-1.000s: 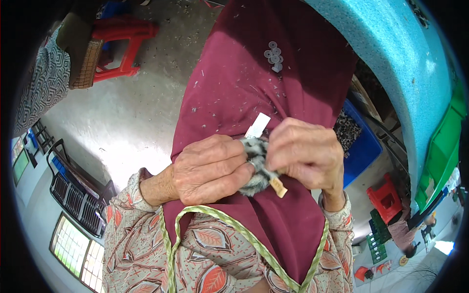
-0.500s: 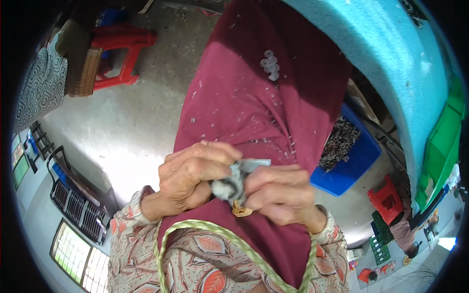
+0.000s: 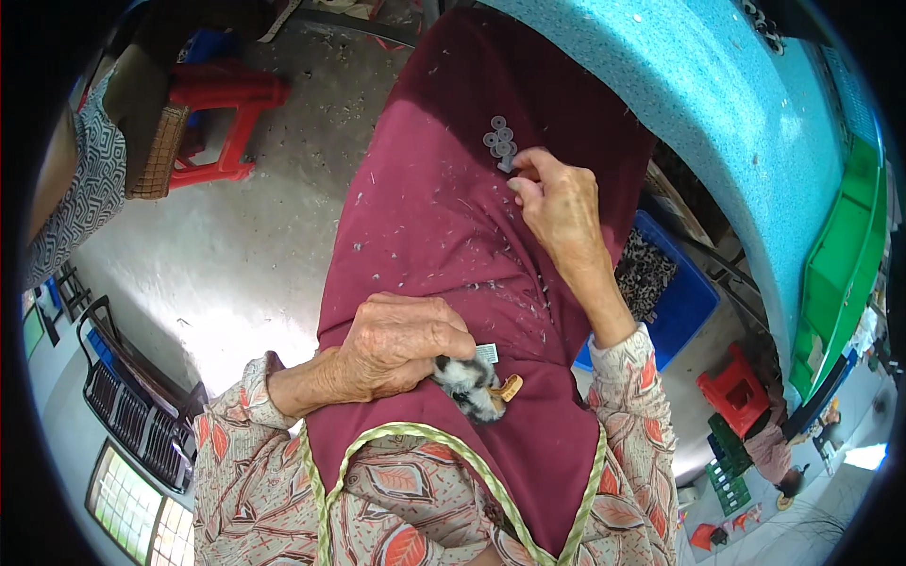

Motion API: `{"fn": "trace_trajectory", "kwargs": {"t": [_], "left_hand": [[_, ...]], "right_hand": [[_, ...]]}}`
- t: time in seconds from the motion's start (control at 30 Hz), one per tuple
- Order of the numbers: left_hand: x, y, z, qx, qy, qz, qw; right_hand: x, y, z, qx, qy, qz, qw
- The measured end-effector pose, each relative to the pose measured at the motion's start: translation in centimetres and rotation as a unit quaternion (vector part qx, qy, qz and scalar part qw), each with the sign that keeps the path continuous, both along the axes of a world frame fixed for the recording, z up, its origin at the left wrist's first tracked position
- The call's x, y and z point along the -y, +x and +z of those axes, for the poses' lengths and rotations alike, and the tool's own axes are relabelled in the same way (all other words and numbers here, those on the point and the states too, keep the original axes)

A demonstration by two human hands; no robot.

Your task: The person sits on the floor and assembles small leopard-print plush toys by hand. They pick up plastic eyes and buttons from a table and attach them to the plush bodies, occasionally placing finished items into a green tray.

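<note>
Fingers of the left hand [image 3: 396, 344] clutch a small furry grey toy [image 3: 469, 384] on the near maroon cloth [image 3: 425, 217], while the right hand [image 3: 559, 203] pinches grey discs [image 3: 498, 140] farther off, red stool [image 3: 222, 118] at far left.

Long patterned sleeves in beige with orange-red leaf shapes and dark outlines, cuffs at both wrists, maroon apron [image 3: 444, 236] over the lap edged with light green piping, speckled with pale flecks, left hand [image 3: 401, 344] and right hand [image 3: 562, 203] bare, no rings visible
</note>
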State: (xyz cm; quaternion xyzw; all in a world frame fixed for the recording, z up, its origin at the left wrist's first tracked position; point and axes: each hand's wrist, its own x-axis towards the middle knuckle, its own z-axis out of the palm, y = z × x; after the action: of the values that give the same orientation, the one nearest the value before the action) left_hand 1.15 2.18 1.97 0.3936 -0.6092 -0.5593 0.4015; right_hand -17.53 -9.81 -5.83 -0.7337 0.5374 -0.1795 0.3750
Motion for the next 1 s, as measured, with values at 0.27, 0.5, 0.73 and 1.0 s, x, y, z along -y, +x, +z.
{"fn": "trace_trajectory", "kwargs": {"t": [0.27, 0.5, 0.73, 1.0], "left_hand": [[-0.4, 0.1, -0.2, -0.004, 0.003, 0.033, 0.999], [-0.5, 0.3, -0.5, -0.010, 0.005, 0.046, 0.999], [-0.1, 0.2, -0.4, -0.009, -0.001, 0.042, 0.999], [0.0, 0.4, -0.4, -0.016, -0.002, 0.047, 0.999]], "right_hand": [[0.9, 0.9, -2.8, -0.123, -0.027, 0.076, 0.989], [0.8, 0.1, -2.8, -0.084, -0.020, 0.103, 0.991], [0.0, 0.2, -3.4, -0.104, -0.034, 0.082, 0.991], [0.2, -1.3, -2.4, 0.015, -0.044, 0.076, 0.996]]}}
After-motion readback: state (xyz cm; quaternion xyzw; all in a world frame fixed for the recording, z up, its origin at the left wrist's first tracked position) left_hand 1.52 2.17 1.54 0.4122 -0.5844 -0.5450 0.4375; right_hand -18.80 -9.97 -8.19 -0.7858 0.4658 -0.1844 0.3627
